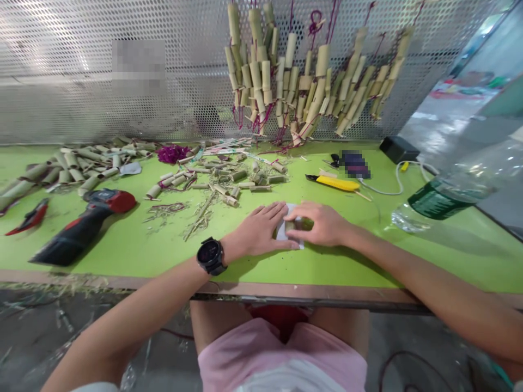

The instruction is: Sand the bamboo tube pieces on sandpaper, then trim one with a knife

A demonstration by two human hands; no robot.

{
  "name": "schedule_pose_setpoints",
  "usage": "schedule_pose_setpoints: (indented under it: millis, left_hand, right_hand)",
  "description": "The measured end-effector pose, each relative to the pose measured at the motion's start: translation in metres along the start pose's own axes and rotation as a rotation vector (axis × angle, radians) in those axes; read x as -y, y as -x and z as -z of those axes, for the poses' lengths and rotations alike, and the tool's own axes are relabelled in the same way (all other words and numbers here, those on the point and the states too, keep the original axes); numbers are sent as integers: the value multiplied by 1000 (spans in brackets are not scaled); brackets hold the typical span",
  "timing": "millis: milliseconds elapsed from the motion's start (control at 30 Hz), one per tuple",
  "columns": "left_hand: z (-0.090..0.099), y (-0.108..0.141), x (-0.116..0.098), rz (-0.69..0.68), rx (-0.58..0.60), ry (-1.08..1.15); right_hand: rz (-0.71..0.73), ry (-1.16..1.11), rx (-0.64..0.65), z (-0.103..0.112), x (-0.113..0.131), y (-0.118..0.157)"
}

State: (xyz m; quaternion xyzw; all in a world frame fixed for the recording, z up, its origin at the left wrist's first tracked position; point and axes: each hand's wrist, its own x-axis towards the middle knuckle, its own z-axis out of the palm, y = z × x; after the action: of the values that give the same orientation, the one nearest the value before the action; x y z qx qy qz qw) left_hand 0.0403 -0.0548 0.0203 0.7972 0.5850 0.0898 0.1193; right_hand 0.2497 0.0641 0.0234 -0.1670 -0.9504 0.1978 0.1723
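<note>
My left hand (265, 228) lies flat on the green table, fingers stretched out over the left side of a small white sheet (301, 245). A dark watch (211, 256) is on that wrist. From the right, my right hand (322, 224) curls its thumb and fingers round a short bamboo piece (290, 225), which rests against the sheet. My fingers partly cover the piece, and both hands hide much of the sheet. Beyond the hands lie cut bamboo pieces (239, 175) and thin shavings (200, 218).
On the left are a pile of bamboo tubes (73, 166), a cordless power tool (87, 223) and red-handled pruners (28, 218). A yellow utility knife (337, 183) and a water bottle (445, 193) stand out at right. Strung bamboo (261, 71) hangs on the perforated metal panel (175, 71).
</note>
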Motion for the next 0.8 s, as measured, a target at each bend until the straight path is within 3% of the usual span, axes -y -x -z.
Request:
schedule_pose_setpoints:
  millis: [100,267,400,567,700,800]
  left_hand:
    - [1,0,-1,5,-1,-20]
    - [0,0,0,6,-11,1]
    - [0,0,-1,2,-24,-18]
    - [-1,1,-3,8,-41,-27]
    - [1,2,-5,-1,-82,-63]
    - [2,2,-6,-14,-87,-67]
  right_hand:
    - [-115,82,-78,1,-1,-1]
    - [18,3,-3,-1,-1,0]
    - [-148,130,-94,0,-3,0]
    - [45,-9,0,-3,1,0]
    - [-104,106,-63,0,0,-2]
    - [-31,48,-50,0,1,-2]
